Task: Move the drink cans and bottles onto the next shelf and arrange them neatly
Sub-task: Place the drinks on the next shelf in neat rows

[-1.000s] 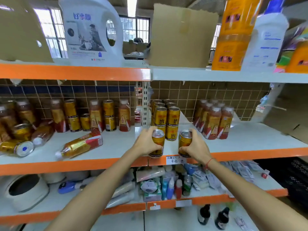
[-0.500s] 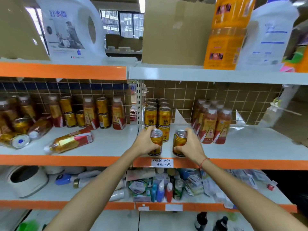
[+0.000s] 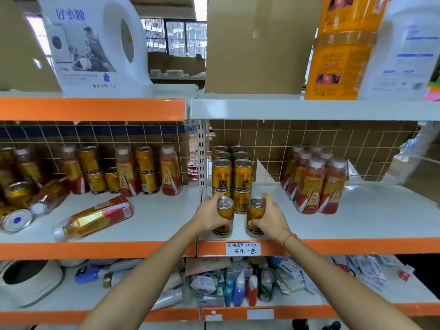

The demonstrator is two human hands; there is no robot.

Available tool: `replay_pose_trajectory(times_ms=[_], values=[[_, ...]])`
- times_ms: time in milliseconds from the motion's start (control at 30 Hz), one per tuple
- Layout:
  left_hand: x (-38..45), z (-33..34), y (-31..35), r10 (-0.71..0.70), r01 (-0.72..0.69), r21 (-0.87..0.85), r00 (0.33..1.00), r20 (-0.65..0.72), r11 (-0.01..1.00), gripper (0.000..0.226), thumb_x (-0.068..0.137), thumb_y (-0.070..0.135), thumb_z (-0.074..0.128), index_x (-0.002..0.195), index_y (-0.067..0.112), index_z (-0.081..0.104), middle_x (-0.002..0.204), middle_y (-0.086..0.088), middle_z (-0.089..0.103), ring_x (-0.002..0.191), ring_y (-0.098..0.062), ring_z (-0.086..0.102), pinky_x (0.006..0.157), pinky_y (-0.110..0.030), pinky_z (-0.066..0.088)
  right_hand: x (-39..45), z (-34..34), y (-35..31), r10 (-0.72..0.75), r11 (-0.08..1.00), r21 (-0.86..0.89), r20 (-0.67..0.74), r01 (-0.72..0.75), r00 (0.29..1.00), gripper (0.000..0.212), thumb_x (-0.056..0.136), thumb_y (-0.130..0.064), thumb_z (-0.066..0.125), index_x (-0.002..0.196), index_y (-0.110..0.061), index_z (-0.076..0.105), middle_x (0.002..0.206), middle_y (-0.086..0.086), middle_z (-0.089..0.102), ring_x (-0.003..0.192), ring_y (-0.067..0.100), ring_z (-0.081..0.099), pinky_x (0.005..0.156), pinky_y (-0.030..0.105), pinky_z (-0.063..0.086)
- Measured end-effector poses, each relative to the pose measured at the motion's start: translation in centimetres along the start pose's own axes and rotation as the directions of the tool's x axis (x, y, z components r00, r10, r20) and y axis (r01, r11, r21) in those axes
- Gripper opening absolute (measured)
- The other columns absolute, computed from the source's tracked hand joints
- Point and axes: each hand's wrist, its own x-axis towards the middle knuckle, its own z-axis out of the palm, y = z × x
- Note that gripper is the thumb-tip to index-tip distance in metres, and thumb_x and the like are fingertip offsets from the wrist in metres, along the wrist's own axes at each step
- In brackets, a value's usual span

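Observation:
My left hand (image 3: 209, 216) grips a gold drink can (image 3: 225, 211) and my right hand (image 3: 270, 217) grips a second gold can (image 3: 256, 210). Both cans stand upright at the front of the right shelf (image 3: 357, 222), just ahead of stacked gold cans (image 3: 232, 175). A cluster of red-and-gold bottles (image 3: 314, 184) stands further right on that shelf. On the left shelf (image 3: 152, 217), bottles and cans (image 3: 123, 172) stand mixed along the back. A bottle (image 3: 95, 217) lies on its side there, and a can (image 3: 15, 220) and another bottle lie tipped at the far left.
A white price tag (image 3: 242, 248) hangs on the orange shelf edge below the cans. The shelf above holds a white detergent jug (image 3: 95, 48), a cardboard box (image 3: 257, 44) and an orange pack (image 3: 340, 51). The shelf below holds small bottles and packets (image 3: 238, 287).
Both hands moved the two cans slightly back toward the stacked cans. The camera came closer to the shelf.

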Motion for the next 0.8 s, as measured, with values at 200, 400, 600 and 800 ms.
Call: replay_pose_trajectory(times_ms=[200,400,600,800], values=[[1.3,0.6,-1.2,0.011,-0.011,-0.002,1.0,0.025,1.0,0.084,0.069,0.02,0.081,0.139,0.02,0.034,0.127,-0.013,0.045,0.117,-0.028,0.049,0.099,-0.034,0.043,0.8,1.4,0.7,0.009,1.0,0.009,0.023,-0.009,1.0,0.087,0.063,-0.018,0.082,0.133,-0.021,0.031,0.121,0.012,0.05,0.106,0.028,0.055,0.089,0.036,0.048],[1.7,1.4,-2.1,-0.003,0.003,-0.037,1.0,-0.006,0.999,0.082,0.068,0.024,0.081,0.136,0.025,0.036,0.123,-0.01,0.046,0.112,-0.026,0.052,0.097,-0.033,0.045,1.3,2.3,1.2,-0.03,0.999,0.021,0.035,0.029,0.999,0.089,0.066,-0.02,0.081,0.137,-0.021,0.027,0.125,0.012,0.048,0.111,0.028,0.054,0.093,0.036,0.047],[0.7,1.6,-2.5,-0.01,0.006,-0.15,1.0,-0.026,0.989,0.096,0.065,0.022,0.084,0.143,0.023,0.028,0.137,-0.004,0.046,0.122,-0.02,0.05,0.103,-0.036,0.043,1.5,2.0,1.3,-0.021,0.995,0.096,0.108,0.011,0.994,0.114,0.066,-0.016,0.084,0.149,-0.022,0.006,0.143,0.01,0.039,0.126,0.026,0.047,0.103,0.037,0.042],[-0.2,2.0,-2.6,-0.026,0.018,-0.209,0.999,-0.034,0.978,0.106,0.068,0.014,0.083,0.148,0.019,0.015,0.143,-0.006,0.045,0.127,-0.021,0.047,0.107,-0.037,0.04,1.1,1.8,2.5,0.041,0.996,0.073,0.208,-0.057,0.977,0.105,0.069,-0.012,0.082,0.145,-0.014,0.01,0.14,0.011,0.045,0.125,0.028,0.048,0.099,0.032,0.04]])
